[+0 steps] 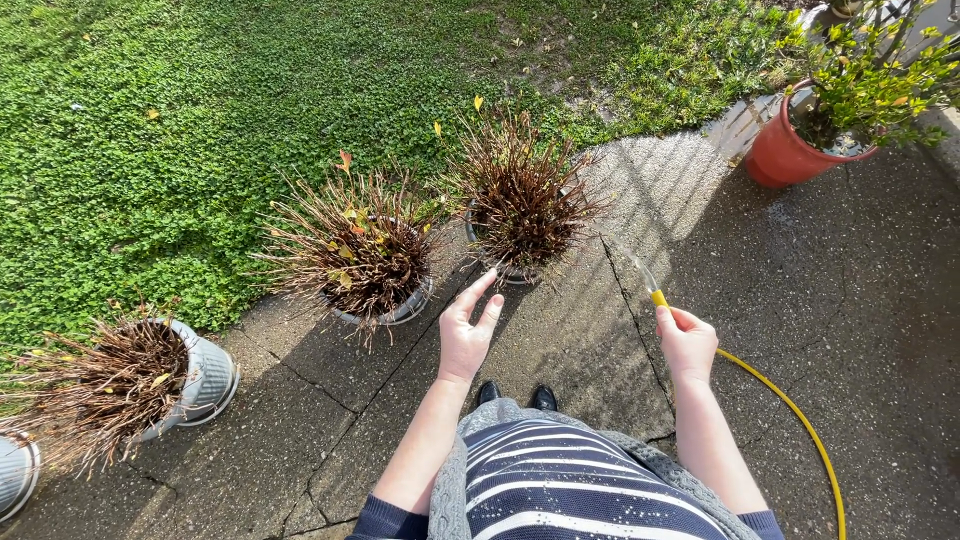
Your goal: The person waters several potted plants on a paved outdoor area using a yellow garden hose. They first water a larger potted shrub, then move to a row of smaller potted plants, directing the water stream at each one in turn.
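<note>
A person's right hand (688, 343) is closed around the tip of a yellow hose (800, 415), thumb over the end, so that a thin stream of water (632, 262) arcs toward the middle pot (520, 215) of dry reddish-brown grass. The left hand (466, 330) hangs empty, fingers spread apart and pointing at that same pot, near it but touching nothing. The hose trails back from the right hand across the cracked concrete paving (850, 300) toward the lower right, lying loose on the ground.

Left of the middle pot, just beside it, stands a second grey pot (365, 262) with the same brittle stems and a few yellow leaves. Further left of it, well apart, a third grey pot (165, 380) leans outward, and the rim of a fourth (15, 475) shows at the frame's edge. Far to the right of the middle pot, a red pot (785, 150) holds a green leafy shrub, with wet paving around its base. Beyond the middle pot spreads low green ground cover (200, 110). Black shoes (515, 396) show below the left hand, short of the pot. Nothing stands between the hose tip and the middle pot.
</note>
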